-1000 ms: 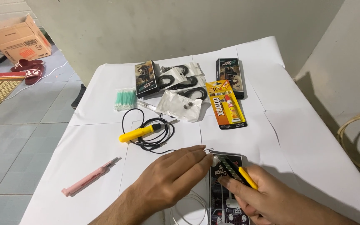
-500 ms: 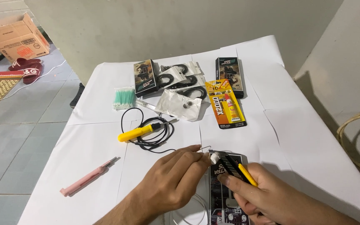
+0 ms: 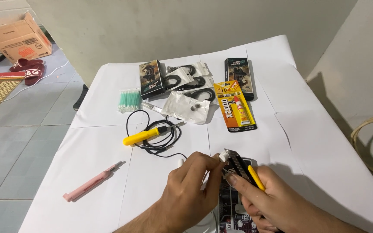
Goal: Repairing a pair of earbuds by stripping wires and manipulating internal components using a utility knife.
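Observation:
My left hand [image 3: 191,190] pinches a small white piece [image 3: 222,158] between thumb and fingertips. My right hand [image 3: 277,205] grips a yellow and black utility knife [image 3: 243,169], and its blade tip touches the white piece. Both hands hover over a dark printed box [image 3: 227,203] lying on the white paper-covered table [image 3: 316,146]. Another small white part [image 3: 180,162] pokes out behind my left knuckles. A thin white cable [image 3: 208,221] curves under my left wrist.
A yellow soldering iron [image 3: 145,136] with a coiled black cord lies mid-table, a pink tool [image 3: 92,183] to its left. Farther back are green-tipped swabs [image 3: 129,100], a glue tube on a yellow card [image 3: 235,107], two dark boxes [image 3: 151,78] and clear bags [image 3: 186,80]. A cardboard box [image 3: 18,39] stands on the floor.
My left fingers have curled in from a stretched reach and now pinch the white piece against the knife tip. The right hand has stayed almost still.

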